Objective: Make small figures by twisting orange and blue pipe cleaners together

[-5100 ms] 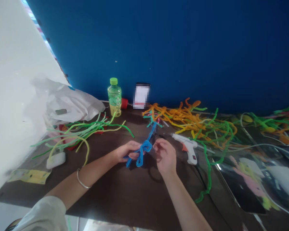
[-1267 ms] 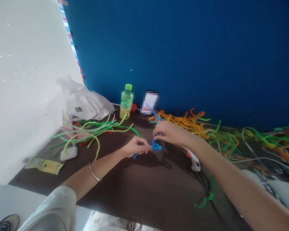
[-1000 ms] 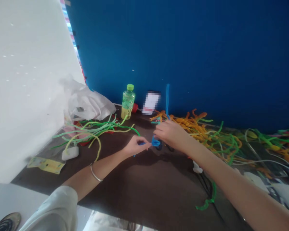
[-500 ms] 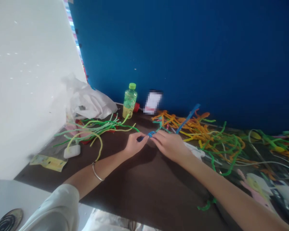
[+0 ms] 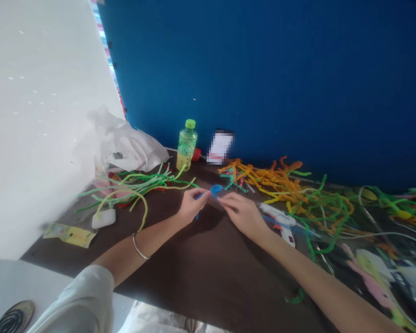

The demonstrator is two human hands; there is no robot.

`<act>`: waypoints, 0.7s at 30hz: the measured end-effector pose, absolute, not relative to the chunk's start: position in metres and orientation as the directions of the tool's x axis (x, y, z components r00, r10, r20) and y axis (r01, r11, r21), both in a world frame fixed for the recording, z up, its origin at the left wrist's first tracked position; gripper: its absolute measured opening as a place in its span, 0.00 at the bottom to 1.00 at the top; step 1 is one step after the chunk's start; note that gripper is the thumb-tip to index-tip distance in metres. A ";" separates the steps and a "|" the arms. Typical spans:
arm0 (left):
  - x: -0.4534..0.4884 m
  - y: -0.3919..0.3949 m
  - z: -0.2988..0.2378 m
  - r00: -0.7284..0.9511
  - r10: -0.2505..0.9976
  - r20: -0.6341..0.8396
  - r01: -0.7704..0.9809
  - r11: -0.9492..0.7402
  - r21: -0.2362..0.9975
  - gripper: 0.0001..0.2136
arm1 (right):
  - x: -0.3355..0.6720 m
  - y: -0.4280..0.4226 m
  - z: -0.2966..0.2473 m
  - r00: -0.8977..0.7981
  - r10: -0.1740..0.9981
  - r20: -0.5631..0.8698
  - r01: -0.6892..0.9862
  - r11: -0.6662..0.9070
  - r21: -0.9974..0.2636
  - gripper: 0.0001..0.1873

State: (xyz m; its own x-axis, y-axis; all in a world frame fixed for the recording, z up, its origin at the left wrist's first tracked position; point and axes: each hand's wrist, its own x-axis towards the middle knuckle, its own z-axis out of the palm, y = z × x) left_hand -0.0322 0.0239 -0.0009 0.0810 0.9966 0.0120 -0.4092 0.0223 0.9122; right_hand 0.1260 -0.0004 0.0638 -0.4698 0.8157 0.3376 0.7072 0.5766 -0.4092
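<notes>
A blue pipe cleaner (image 5: 215,190) is bent into a small looped bundle between my hands, above the dark table. My left hand (image 5: 193,206) pinches it from the left, and a short blue end pokes out below those fingers. From the other side my right hand (image 5: 241,210) has thumb and fingers closed on the same pipe cleaner. Its long tail, smeared by motion, stretches past the right hand over a white hot glue gun (image 5: 279,216). The exact grip of the right fingertips is partly hidden.
Green pipe cleaners (image 5: 156,181) lie at left beside a white case (image 5: 104,218) and a plastic bag (image 5: 135,145). A drink bottle (image 5: 186,145) and a phone (image 5: 220,147) stand at the back. Orange pipe cleaners (image 5: 263,175) and a white cable (image 5: 377,231) spread across the right.
The blue tail, which stood up behind my right hand, has swung down to the right. My right hand has shifted slightly down and away from the left, and more of the glue gun shows.
</notes>
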 end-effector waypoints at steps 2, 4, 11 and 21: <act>-0.032 0.024 0.000 0.104 0.995 0.002 -0.460 0.047 0.887 0.16 | 0.127 0.000 0.062 -0.487 0.804 0.340 0.705 0.592 -0.391 0.17; -0.032 0.025 -0.001 0.124 0.992 -0.014 -0.484 0.073 0.872 0.16 | 0.129 0.002 0.061 -0.513 0.787 0.342 0.705 0.614 -0.356 0.20; -0.033 0.023 -0.001 0.001 0.992 0.128 -0.232 -0.124 0.965 0.12 | 0.136 0.002 0.062 -0.590 0.758 0.278 0.759 0.638 -0.131 0.24; -0.036 0.012 0.005 0.017 0.869 0.494 0.158 -0.491 0.857 0.08 | 0.141 -0.006 0.061 -0.652 0.688 0.318 0.694 0.711 -0.113 0.25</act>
